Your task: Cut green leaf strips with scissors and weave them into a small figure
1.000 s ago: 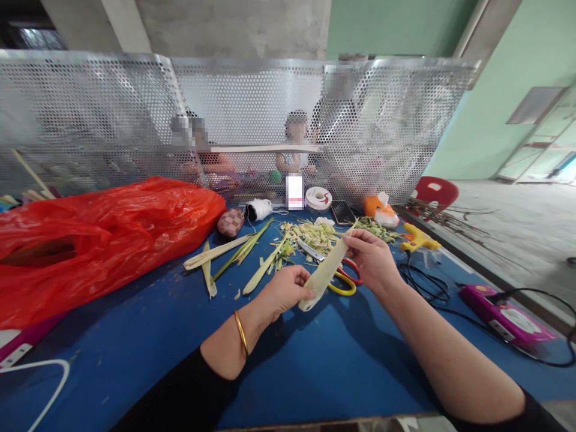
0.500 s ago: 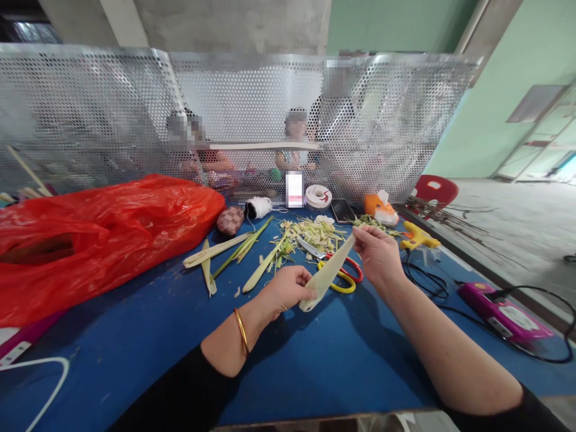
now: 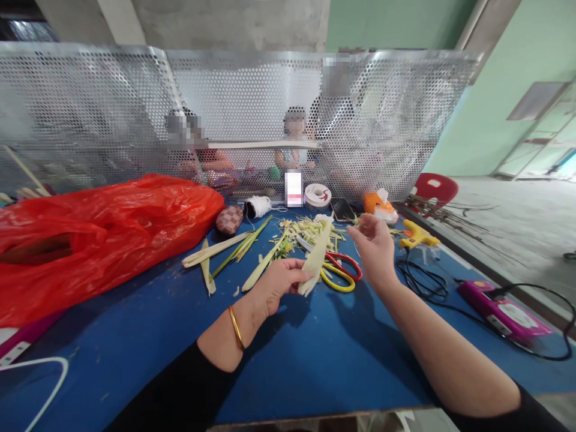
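Observation:
Between its thumb and fingers, my left hand [image 3: 284, 280] pinches the lower end of a pale corn husk [image 3: 317, 255], which stands up and tilts a little to the right. My right hand [image 3: 374, 246] is held apart from the husk, its fingers spread and holding nothing. Behind and below the husk lie scissors [image 3: 338, 279] with red and yellow handles, their blades partly hidden. A heap of husk scraps [image 3: 299, 230] spreads beyond the hands. Long green and pale husk strips [image 3: 240, 253] lie to the left of it.
A red plastic bag [image 3: 112, 234] covers the left side. Yarn [image 3: 258, 207], a ribbon spool [image 3: 317, 196], a phone [image 3: 342, 209] and an orange tissue pack [image 3: 380, 207] line the back. At right are a yellow glue gun [image 3: 418, 234] and a purple power strip [image 3: 504, 312]. People sit behind a perforated screen [image 3: 252, 90].
My right hand has let go of the husk's upper end and opened. The husk, still in my left hand, has swung more upright.

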`<control>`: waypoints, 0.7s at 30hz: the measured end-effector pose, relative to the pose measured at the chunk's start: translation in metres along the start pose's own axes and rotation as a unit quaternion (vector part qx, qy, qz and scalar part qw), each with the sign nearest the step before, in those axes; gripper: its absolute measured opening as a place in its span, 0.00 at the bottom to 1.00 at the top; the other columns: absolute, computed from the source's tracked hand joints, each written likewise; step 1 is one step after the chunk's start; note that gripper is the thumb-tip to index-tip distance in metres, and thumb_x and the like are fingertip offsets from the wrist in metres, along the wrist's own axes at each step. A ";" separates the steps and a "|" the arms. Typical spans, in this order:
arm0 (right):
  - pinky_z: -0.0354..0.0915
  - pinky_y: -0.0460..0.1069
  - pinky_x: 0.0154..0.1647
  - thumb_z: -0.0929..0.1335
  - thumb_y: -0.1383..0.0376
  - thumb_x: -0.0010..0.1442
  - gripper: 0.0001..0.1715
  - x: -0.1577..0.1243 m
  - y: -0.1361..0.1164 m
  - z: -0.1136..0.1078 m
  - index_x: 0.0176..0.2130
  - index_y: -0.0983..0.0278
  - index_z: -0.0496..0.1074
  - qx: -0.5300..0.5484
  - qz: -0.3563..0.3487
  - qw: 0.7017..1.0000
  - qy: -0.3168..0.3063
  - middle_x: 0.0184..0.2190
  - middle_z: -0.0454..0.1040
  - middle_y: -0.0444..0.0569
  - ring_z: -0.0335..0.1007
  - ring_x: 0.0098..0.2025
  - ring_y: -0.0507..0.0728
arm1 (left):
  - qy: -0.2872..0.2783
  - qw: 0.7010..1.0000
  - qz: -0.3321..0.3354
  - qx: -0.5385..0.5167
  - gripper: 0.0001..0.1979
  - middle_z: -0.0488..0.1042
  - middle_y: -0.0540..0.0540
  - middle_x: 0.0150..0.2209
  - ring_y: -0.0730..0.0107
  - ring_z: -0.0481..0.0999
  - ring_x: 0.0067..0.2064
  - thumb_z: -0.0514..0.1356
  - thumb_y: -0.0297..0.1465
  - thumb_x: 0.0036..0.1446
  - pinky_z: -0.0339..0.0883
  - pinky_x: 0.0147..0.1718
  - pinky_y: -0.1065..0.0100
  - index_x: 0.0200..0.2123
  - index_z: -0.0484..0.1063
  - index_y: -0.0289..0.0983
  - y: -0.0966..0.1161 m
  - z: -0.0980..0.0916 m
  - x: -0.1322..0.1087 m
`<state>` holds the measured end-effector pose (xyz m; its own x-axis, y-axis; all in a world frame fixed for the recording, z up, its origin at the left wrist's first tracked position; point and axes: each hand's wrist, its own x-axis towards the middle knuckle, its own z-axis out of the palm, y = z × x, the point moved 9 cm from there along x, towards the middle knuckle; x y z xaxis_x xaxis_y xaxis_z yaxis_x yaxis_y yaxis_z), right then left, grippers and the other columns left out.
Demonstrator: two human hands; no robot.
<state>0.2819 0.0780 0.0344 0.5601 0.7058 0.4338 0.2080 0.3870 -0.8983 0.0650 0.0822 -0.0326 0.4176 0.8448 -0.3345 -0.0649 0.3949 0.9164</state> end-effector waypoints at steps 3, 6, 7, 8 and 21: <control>0.65 0.56 0.49 0.68 0.70 0.54 0.18 -0.036 -0.051 0.048 0.46 0.61 0.71 -0.159 -0.265 0.924 -0.226 0.45 0.74 0.51 0.69 0.49 0.60 | 0.028 0.999 0.023 -0.027 0.10 0.77 0.47 0.27 0.77 0.73 0.23 0.69 0.27 0.43 0.66 0.24 0.74 0.32 0.76 0.32 0.003 -0.009 0.004; 0.62 0.59 0.54 0.65 0.75 0.55 0.24 -0.084 -0.060 0.080 0.51 0.63 0.70 -0.264 -0.413 0.794 -0.361 0.50 0.73 0.55 0.66 0.54 0.63 | 0.032 0.997 0.042 -0.051 0.10 0.76 0.49 0.25 0.76 0.73 0.24 0.68 0.27 0.44 0.68 0.26 0.74 0.33 0.75 0.34 0.006 -0.012 0.005; 0.62 0.59 0.54 0.64 0.75 0.56 0.24 -0.092 -0.058 0.084 0.52 0.64 0.69 -0.290 -0.433 0.771 -0.367 0.51 0.73 0.55 0.66 0.54 0.64 | 0.025 0.997 0.043 -0.056 0.10 0.76 0.49 0.25 0.75 0.74 0.24 0.68 0.27 0.44 0.68 0.26 0.73 0.33 0.75 0.34 0.007 -0.011 0.004; 0.63 0.58 0.52 0.64 0.75 0.58 0.23 -0.096 -0.057 0.085 0.52 0.64 0.70 -0.307 -0.447 0.761 -0.357 0.50 0.74 0.56 0.67 0.53 0.64 | 0.014 0.997 0.044 -0.058 0.10 0.76 0.49 0.26 0.74 0.75 0.25 0.68 0.28 0.45 0.69 0.27 0.72 0.34 0.76 0.34 0.008 -0.008 0.002; 0.70 0.53 0.35 0.69 0.69 0.56 0.06 -0.049 -0.078 0.000 0.35 0.60 0.76 0.032 -0.268 0.963 -0.003 0.31 0.76 0.46 0.73 0.33 0.56 | 0.258 0.803 0.471 0.257 0.22 0.75 0.41 0.50 0.58 0.72 0.52 0.69 0.36 0.48 0.64 0.52 0.58 0.47 0.72 0.39 0.086 -0.020 -0.055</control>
<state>0.2380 0.0135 0.0838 0.3811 0.3988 0.8341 0.4148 0.7325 -0.5398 0.0186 0.0764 0.0605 -0.0369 0.7709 0.6359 0.3058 -0.5971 0.7416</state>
